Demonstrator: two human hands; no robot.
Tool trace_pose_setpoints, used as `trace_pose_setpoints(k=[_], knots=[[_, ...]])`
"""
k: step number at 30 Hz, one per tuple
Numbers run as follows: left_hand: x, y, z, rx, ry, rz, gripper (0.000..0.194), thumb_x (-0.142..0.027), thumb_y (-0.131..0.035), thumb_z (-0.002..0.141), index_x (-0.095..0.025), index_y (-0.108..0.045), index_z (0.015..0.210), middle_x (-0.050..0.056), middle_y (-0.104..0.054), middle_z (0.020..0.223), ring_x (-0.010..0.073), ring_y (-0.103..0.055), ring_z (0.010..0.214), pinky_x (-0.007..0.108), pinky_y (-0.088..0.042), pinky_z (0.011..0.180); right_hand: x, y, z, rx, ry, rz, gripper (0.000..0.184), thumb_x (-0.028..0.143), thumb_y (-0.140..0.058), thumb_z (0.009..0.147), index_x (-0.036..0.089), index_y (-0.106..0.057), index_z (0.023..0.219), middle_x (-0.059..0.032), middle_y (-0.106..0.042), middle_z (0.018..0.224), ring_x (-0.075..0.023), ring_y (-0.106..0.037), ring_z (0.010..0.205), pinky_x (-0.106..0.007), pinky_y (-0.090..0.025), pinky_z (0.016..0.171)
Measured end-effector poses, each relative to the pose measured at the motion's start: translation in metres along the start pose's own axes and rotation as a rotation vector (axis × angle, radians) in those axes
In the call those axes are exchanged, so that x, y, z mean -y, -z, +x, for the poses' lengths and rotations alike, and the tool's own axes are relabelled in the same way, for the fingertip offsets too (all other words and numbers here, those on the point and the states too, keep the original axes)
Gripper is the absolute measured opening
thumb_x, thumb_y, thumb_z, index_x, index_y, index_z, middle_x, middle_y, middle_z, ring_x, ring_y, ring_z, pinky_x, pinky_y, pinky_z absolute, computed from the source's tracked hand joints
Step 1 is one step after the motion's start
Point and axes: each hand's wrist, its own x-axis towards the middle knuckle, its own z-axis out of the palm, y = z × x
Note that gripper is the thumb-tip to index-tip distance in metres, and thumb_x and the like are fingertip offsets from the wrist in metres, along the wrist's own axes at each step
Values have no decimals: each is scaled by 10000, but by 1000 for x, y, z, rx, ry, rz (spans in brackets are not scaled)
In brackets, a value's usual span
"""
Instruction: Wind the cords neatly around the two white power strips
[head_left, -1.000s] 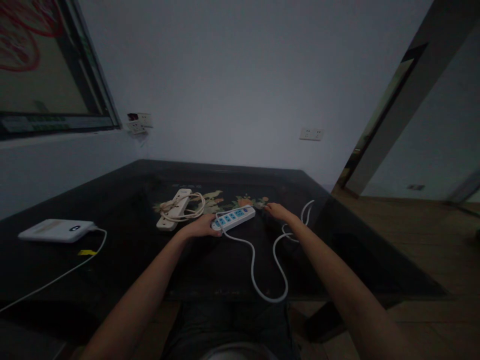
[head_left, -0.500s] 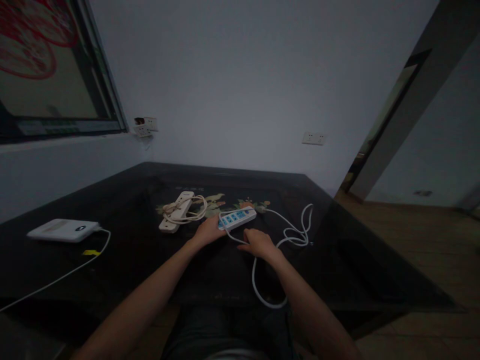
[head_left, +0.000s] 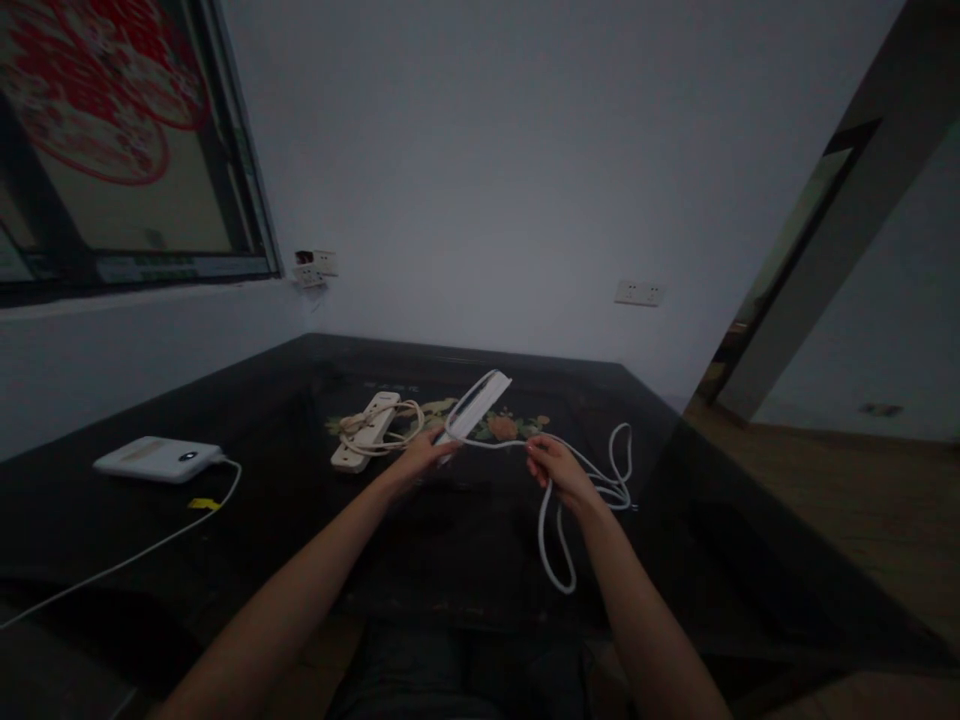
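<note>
My left hand [head_left: 421, 455] is closed around the near end of a white power strip [head_left: 484, 400], which is tilted up on its side above the dark table. Its white cord [head_left: 495, 444] loops around the strip and runs across to my right hand [head_left: 556, 468], whose fingers pinch it. From there, part of the cord hangs in a loop below the hand, and more lies coiled on the table to the right. Left of my left hand rests a second, cream power strip [head_left: 367, 440] with its own cord wound around it.
A white power bank [head_left: 159, 458] with a cable lies at the left, near a yellow scrap [head_left: 204, 504]. A dark flat object [head_left: 750, 560] sits on the right of the black table [head_left: 300, 560]. Wall sockets [head_left: 639, 293] are behind, and a window is at upper left.
My left hand has lifted and turned the power strip, so its socket face no longer shows. My right hand has moved right, drawing the cord out from the strip.
</note>
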Motion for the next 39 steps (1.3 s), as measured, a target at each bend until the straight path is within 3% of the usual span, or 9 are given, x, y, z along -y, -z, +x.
trace_pose_setpoints(k=[4,10,14,18,22,26,30,36,39], knots=[[-7,-8,-11,125,45,-85,575,-405,-716,653,-136,-543,1131,23,-609,823,100,-524,610,217,-377,544,4,2,3,-58,61,78,448,571,-665,638,217,-433,782,97,-495,472,-45,-378,318,-169,-252,318],[-12,-18,-21,292,47,-25,620,-390,-721,632,-130,-543,1166,106,-646,1039,191,-600,838,279,-448,679,-1,-9,1,-21,61,71,443,556,-683,639,210,-436,763,82,-533,464,-41,-357,285,-161,-200,289],[-10,-17,-19,246,-93,107,727,-377,-742,600,-151,-511,1252,136,-584,1230,262,-562,1060,355,-455,862,-3,-14,0,-25,66,45,418,533,-672,656,204,-443,774,90,-530,439,-34,-327,260,-154,-179,282],[-6,-20,-17,205,-241,194,799,-343,-746,600,-182,-457,1327,118,-476,1384,283,-429,1262,397,-312,1065,-5,-21,-1,-28,82,4,406,547,-634,686,213,-417,764,86,-535,415,-47,-340,247,-156,-177,279],[1,-25,-14,115,-239,249,775,-390,-718,652,-213,-432,1351,102,-527,1337,287,-452,1247,404,-320,1062,-9,-33,-3,-30,109,-66,387,567,-573,722,227,-392,761,83,-538,400,-69,-370,242,-163,-206,279],[8,-24,-10,39,-213,292,599,-471,-513,823,-192,-433,1347,100,-574,1289,271,-495,1211,408,-340,1048,-14,-45,-6,-15,134,-136,347,546,-542,759,235,-389,783,87,-540,408,-87,-403,262,-171,-243,287],[10,-23,-7,6,-227,265,580,-513,-417,867,-144,-478,1310,121,-535,1341,273,-465,1250,407,-306,1075,-16,-48,-10,-8,178,-223,296,510,-510,810,237,-400,786,87,-531,437,-94,-412,301,-184,-273,324],[13,-20,-2,-50,-202,286,589,-552,-467,829,-121,-564,1219,120,-619,1224,279,-551,1141,391,-372,1013,8,-20,0,-158,390,-571,280,424,-415,896,201,-573,835,-39,-663,772,-170,-614,729,-261,-468,658],[18,-20,3,-75,-115,275,596,-605,-474,791,-107,-653,1067,117,-683,1090,293,-594,1054,392,-415,950,24,7,13,-322,257,-910,286,349,-372,922,190,-605,966,-84,-677,976,-195,-617,910,-281,-459,786]])
